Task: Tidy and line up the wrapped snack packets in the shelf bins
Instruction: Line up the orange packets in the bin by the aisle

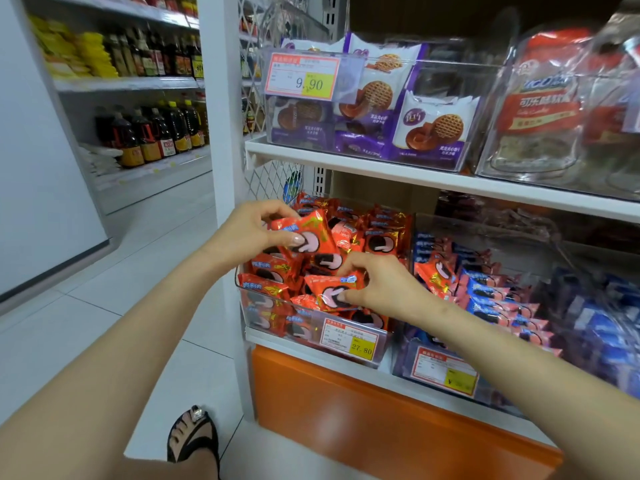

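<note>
Pinching red packets (311, 230), left hand (249, 233) and right hand (381, 285) overhang the bin (263, 294).

Red snack packets (313, 271) heaped askew in clear bin (273, 308)

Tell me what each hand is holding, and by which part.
The left hand grips one orange snack packet by its left end, thumb on the front. The right hand pinches a second orange snack packet by its right end.

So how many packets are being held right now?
2: one red packet in the left hand above the bin, a second packet in the right hand near its front.
</note>
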